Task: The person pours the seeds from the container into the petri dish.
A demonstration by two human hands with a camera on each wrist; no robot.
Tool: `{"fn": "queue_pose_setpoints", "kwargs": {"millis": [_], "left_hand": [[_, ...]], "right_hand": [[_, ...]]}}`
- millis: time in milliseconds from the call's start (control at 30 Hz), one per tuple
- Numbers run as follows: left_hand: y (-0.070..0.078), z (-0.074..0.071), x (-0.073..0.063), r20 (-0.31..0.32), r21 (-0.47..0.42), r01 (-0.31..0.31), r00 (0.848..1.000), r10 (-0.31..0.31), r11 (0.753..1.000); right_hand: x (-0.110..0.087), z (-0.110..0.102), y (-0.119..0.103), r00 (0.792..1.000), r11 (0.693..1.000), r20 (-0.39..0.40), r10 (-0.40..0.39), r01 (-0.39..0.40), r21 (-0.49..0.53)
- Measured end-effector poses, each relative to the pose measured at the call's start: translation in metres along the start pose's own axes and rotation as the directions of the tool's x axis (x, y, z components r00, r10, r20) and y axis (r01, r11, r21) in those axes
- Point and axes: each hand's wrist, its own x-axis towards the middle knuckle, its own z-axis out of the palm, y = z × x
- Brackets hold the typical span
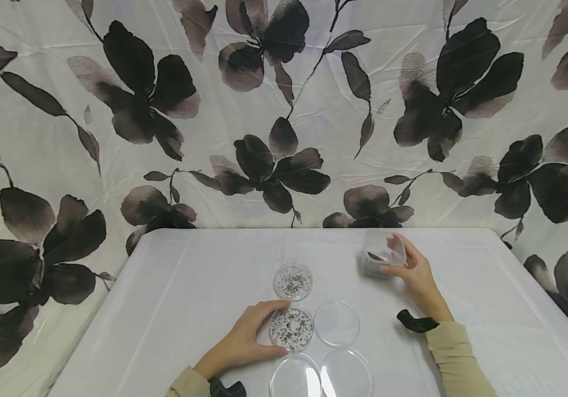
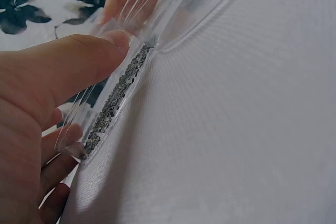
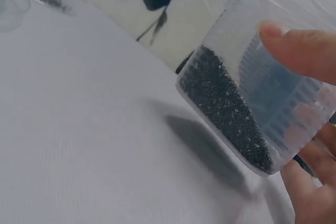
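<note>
My left hand spans a clear petri dish flecked with dark and white grains, thumb at the near rim and fingers at the far rim. In the left wrist view, a layer of dark grains shows through the dish's side. To the right, my right hand holds a clear plastic tub near the table's back edge. The right wrist view shows this tub tilted above the cloth, dark granules heaped toward its lower side and the thumb on its wall.
Behind the gripped dish sits another grain-filled petri dish. Clear round dishes or lids lie beside it and nearer me, one at left and one at right. A white cloth covers the table; a floral curtain hangs behind.
</note>
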Motion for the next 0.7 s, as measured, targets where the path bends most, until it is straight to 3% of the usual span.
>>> {"fn": "queue_pose_setpoints", "kwargs": {"millis": [167,700], "left_hand": [[0.0005,-0.0003,-0.0002,0.002,0.001,0.003,1.000,-0.003,1.000],[0.0047,-0.0028,0.0003,0.001,-0.002,0.018,1.000,-0.018,1.000]], "right_hand": [[-0.0005,-0.0055,0.0077,0.999,0.999,0.029,0.015,-0.016,0.049],[0.0050,-0.0065,0.0073,0.993,0.994,0.065,0.097,-0.100,0.034]]}}
